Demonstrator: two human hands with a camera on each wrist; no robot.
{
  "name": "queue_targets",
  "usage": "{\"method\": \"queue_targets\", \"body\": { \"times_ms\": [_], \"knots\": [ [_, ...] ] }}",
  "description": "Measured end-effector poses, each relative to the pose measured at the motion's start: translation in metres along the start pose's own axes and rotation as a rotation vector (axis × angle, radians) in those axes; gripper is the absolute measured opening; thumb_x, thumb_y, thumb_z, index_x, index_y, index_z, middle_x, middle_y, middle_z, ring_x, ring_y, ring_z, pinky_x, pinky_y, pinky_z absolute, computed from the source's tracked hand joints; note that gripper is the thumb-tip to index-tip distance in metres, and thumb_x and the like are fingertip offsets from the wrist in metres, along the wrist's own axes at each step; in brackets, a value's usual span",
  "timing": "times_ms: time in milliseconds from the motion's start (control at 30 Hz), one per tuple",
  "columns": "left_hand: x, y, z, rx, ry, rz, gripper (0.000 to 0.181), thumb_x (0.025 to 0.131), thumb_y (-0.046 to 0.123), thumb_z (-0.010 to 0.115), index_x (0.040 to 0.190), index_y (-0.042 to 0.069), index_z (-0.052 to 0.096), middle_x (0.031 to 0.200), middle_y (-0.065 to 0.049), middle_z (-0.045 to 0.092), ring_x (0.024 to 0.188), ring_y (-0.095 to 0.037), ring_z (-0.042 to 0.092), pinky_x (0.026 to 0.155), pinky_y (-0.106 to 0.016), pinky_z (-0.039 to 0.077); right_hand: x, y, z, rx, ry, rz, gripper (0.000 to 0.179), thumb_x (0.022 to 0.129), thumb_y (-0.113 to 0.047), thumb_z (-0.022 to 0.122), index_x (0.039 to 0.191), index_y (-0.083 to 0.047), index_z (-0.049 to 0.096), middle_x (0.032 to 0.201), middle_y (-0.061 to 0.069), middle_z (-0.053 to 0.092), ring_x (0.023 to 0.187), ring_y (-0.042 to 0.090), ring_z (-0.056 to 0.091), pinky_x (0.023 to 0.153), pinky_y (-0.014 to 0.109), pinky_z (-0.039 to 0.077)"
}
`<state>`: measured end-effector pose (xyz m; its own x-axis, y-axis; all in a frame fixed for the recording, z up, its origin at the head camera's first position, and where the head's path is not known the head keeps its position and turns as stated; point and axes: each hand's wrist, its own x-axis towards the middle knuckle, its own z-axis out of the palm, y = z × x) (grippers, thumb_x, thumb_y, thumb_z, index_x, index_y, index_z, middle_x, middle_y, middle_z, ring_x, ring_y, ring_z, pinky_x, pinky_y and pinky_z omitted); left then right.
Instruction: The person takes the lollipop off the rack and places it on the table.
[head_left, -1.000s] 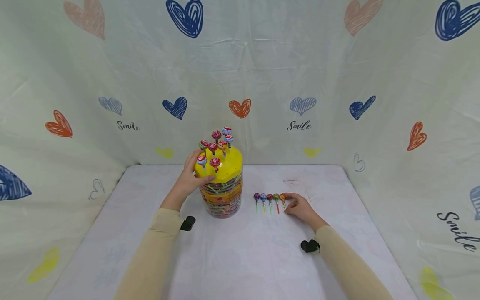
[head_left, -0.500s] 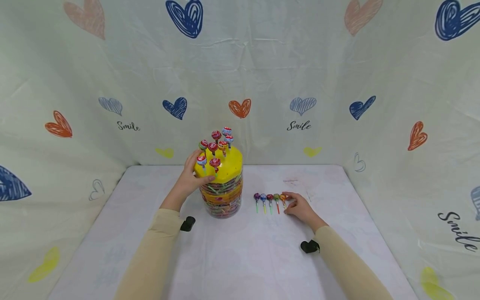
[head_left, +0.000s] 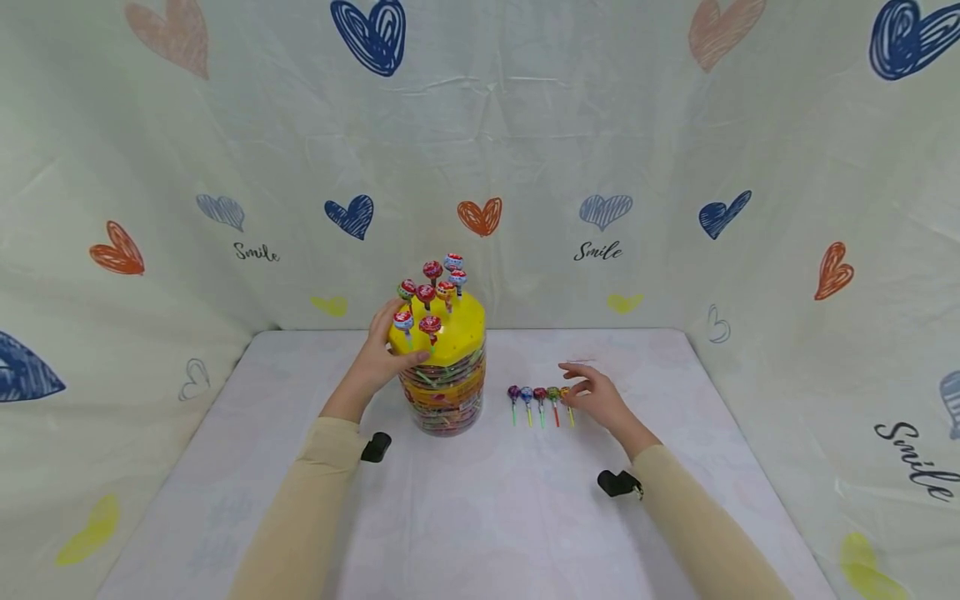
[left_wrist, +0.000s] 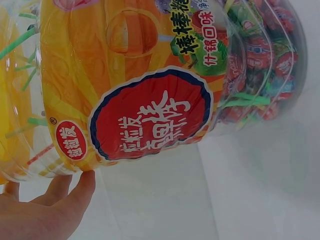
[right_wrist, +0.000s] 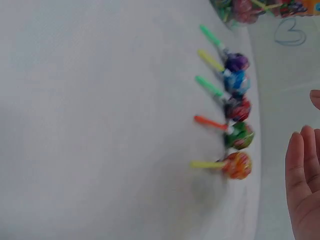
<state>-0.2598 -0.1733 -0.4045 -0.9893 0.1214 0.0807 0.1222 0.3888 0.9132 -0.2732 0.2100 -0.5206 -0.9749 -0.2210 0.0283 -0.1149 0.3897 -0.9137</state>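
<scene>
My left hand grips the top of a clear plastic jar, with the thumb at the front edge of its yellow lid. Several wrapped lollipops stand upright in the lid. The left wrist view shows the jar's orange and red label, wrapped candies inside and fingertips against its side. To the jar's right, several lollipops lie in a row, sticks towards me. My right hand, holding nothing, hovers over the right end of that row, near the orange lollipop; the green lollipop lies beside it.
A white cloth covers the table. Behind it hangs a pale curtain printed with hearts and the word Smile. A black wrist camera sits at the left sleeve, and another black camera at the right.
My right hand has let go of the orange lollipop at the row's right end and risen a little away from it, fingers loosened. The left hand and jar have not moved.
</scene>
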Motion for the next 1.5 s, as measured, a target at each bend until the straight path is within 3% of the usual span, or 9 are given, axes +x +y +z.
{"method": "queue_targets", "body": {
  "times_ms": [167, 333, 533, 667, 833, 1167, 1500],
  "knots": [
    [0.0, -0.001, 0.0, -0.002, 0.0, -0.004, 0.094, 0.086, 0.025, 0.077, 0.157, 0.03, 0.014, 0.162, -0.002, -0.001, 0.142, -0.036, 0.02, 0.112, -0.054, 0.028, -0.001, -0.037, 0.005, 0.098, -0.008, -0.105, 0.058, 0.084, 0.007, 0.069, 0.138, -0.006, 0.053, 0.127, 0.019, 0.055, 0.09, 0.022, 0.06, 0.069, 0.026, 0.054],
    [0.0, -0.001, -0.001, 0.0, 0.0, -0.001, 0.094, 0.086, 0.025, 0.077, 0.157, 0.029, 0.014, 0.162, -0.003, -0.001, 0.142, -0.036, 0.02, 0.112, -0.055, 0.027, -0.004, -0.076, 0.015, 0.182, -0.027, -0.197, 0.056, 0.083, 0.004, 0.072, 0.136, -0.008, 0.056, 0.123, 0.012, 0.059, 0.091, 0.023, 0.059, 0.074, 0.026, 0.056],
    [0.001, -0.002, 0.0, 0.013, 0.005, 0.0, 0.095, 0.085, 0.027, 0.077, 0.157, 0.029, 0.015, 0.162, -0.003, 0.0, 0.142, -0.035, 0.021, 0.112, -0.054, 0.028, -0.006, -0.114, 0.03, 0.244, -0.06, -0.319, 0.054, 0.083, 0.005, 0.073, 0.133, -0.002, 0.056, 0.122, 0.015, 0.059, 0.097, 0.038, 0.056, 0.082, 0.026, 0.055],
    [0.001, -0.002, 0.0, 0.007, 0.006, -0.002, 0.094, 0.086, 0.027, 0.077, 0.157, 0.029, 0.015, 0.161, -0.003, 0.0, 0.142, -0.035, 0.021, 0.112, -0.054, 0.028, -0.006, -0.134, 0.04, 0.274, -0.094, -0.383, 0.052, 0.083, 0.008, 0.071, 0.132, 0.001, 0.056, 0.123, 0.019, 0.058, 0.101, 0.045, 0.053, 0.09, 0.037, 0.053],
    [0.001, -0.002, -0.001, 0.004, 0.004, 0.006, 0.094, 0.086, 0.026, 0.076, 0.157, 0.028, 0.014, 0.161, -0.004, -0.001, 0.142, -0.035, 0.02, 0.112, -0.054, 0.027, 0.0, -0.152, 0.054, 0.271, -0.132, -0.441, 0.051, 0.083, 0.012, 0.069, 0.132, 0.004, 0.055, 0.126, 0.02, 0.058, 0.107, 0.042, 0.054, 0.098, 0.051, 0.046],
    [0.001, -0.003, -0.003, 0.005, -0.008, 0.011, 0.093, 0.087, 0.024, 0.076, 0.157, 0.028, 0.014, 0.161, -0.005, -0.002, 0.142, -0.038, 0.02, 0.111, -0.056, 0.028, 0.01, -0.176, 0.073, 0.219, -0.201, -0.541, 0.051, 0.083, 0.016, 0.066, 0.131, 0.004, 0.054, 0.135, 0.019, 0.055, 0.122, 0.033, 0.049, 0.105, 0.051, 0.039],
    [0.0, -0.002, -0.003, 0.003, -0.02, 0.035, 0.092, 0.088, 0.022, 0.074, 0.157, 0.026, 0.013, 0.161, -0.007, -0.002, 0.142, -0.039, 0.02, 0.11, -0.058, 0.028, 0.013, -0.189, 0.08, 0.1, -0.274, -0.535, 0.054, 0.086, -0.003, 0.072, 0.137, -0.006, 0.055, 0.136, 0.004, 0.055, 0.116, 0.023, 0.047, 0.099, 0.046, 0.043]
  ]
}}
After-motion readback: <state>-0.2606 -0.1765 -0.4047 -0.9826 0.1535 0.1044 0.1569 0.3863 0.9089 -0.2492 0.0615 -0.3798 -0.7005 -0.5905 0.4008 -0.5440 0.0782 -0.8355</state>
